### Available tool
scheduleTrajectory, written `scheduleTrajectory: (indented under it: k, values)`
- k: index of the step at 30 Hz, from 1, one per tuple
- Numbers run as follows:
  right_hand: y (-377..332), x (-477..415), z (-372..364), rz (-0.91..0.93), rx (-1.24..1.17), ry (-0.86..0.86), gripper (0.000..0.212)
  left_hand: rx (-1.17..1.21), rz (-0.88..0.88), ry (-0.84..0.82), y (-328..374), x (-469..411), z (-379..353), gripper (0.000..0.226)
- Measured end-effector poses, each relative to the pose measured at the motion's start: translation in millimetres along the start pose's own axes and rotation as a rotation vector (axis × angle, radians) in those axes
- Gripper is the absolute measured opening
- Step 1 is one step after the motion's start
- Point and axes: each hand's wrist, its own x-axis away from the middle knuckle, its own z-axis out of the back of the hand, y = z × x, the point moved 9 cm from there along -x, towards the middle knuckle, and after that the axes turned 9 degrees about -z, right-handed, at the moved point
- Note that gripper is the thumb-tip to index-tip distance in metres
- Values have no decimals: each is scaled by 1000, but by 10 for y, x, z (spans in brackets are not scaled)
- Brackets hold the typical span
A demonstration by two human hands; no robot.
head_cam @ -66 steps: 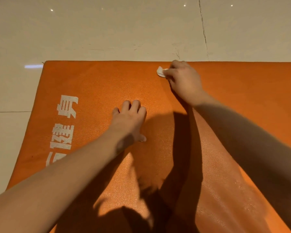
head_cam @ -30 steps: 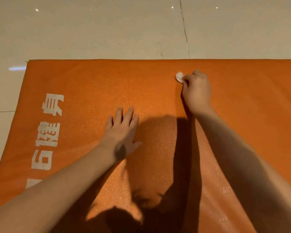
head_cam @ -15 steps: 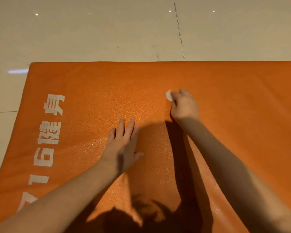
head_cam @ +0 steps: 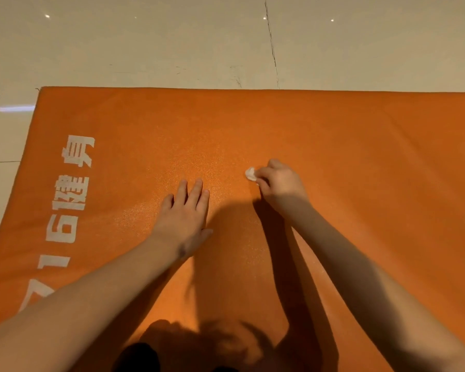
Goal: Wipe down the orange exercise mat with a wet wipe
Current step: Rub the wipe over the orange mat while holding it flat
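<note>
The orange mat (head_cam: 333, 146) lies flat on the tiled floor (head_cam: 145, 44). The wadded wet wipe (head_cam: 250, 174) presses on the mat near its middle, pinched in the right hand (head_cam: 281, 185)'s grip. At the wipe's eight o'clock the left hand (head_cam: 184, 213) braces flat, fingers straight. The wiping looks mid-stroke, and the next pass probably calls for an unwiped strip. Since earlier, the wipe has drawn back from the mat's twelve o'clock edge.

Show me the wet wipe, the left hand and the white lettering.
wet wipe (head_cam: 250, 174): head view, exposed white tip.
left hand (head_cam: 184, 218): head view, back of hand.
white lettering (head_cam: 78, 151): head view, topmost character.
</note>
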Motion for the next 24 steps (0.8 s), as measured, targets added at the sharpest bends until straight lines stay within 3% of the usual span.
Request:
scheduleTrajectory:
  k: [4,6,9,10,12,15,17,20,21,24]
  values:
    - [395,92,146,-362,-130,201,22,18,-1,-19,76,75,-72,89]
    - [167,219,10,-281,-143,132,19,14,-6,-19,127,107,-92,90]
    - [-203,465,-187,48,-103,-50,17,-10,-7,-12,175,157,-122,89]
    - [-168,495,-180,82,-74,-65,17,-20,-7,-14,190,176,-138,89]
    - [91,485,-81,-20,-46,1,16,-31,-5,-23,225,220,-164,88]
    - [475,605,122,-340,-185,189,16,-21,-1,-48,308,278,-190,87]
    - [312,734,28,-286,-211,154,20,-17,-7,-67,376,316,-205,87]
    - [-49,989,-278,-29,-136,-114,25,-26,-25,-93,480,377,-243,85]
    - [-47,1052,-290,11,-126,-128,23,-26,-34,-101,511,398,-261,85]
    - [314,1111,-167,-176,-170,-9,16,-23,-48,-102,583,458,-317,82]
